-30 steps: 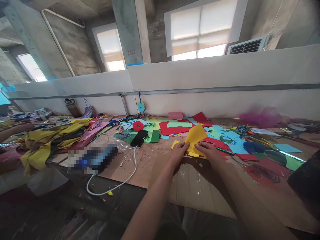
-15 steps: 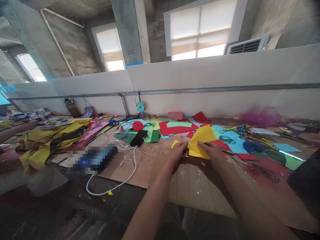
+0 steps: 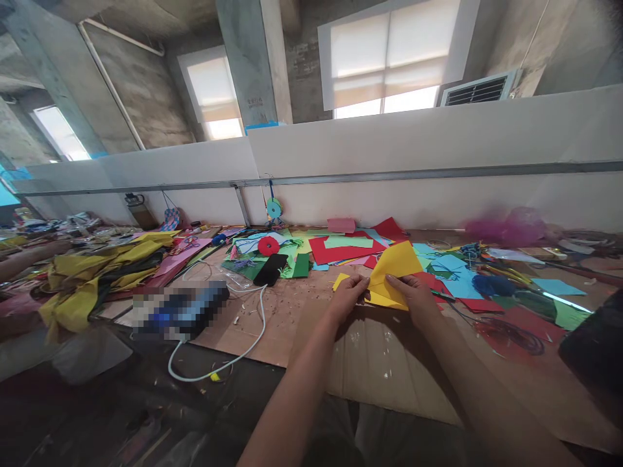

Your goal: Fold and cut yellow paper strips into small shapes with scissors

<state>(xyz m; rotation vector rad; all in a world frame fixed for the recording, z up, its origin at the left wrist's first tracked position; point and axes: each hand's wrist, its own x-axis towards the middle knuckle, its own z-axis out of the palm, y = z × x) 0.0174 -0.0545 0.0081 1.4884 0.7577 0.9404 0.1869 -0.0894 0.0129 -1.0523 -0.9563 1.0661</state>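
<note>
A folded sheet of yellow paper (image 3: 394,266) is pinched between both my hands over the cardboard mat (image 3: 379,363). My left hand (image 3: 346,297) grips its lower left corner with thumb and fingers closed. My right hand (image 3: 413,295) presses its fingers on the sheet's lower middle and holds it from the right. The upper flap of the sheet stands up, pointing away from me. A small yellow scrap (image 3: 339,280) lies just left of the hands.
Red, green and blue paper sheets (image 3: 341,248) litter the table beyond the hands. A black phone (image 3: 270,268), a blurred dark box (image 3: 180,310) with a white cable (image 3: 233,353), a yellow cloth heap (image 3: 97,272) at left, pink tulle (image 3: 506,228) at right. Another person's arm (image 3: 24,258) far left.
The yellow sheet's upper flap has been lifted and turned to the right. My right hand slid slightly right along the sheet; my left hand kept its pinch.
</note>
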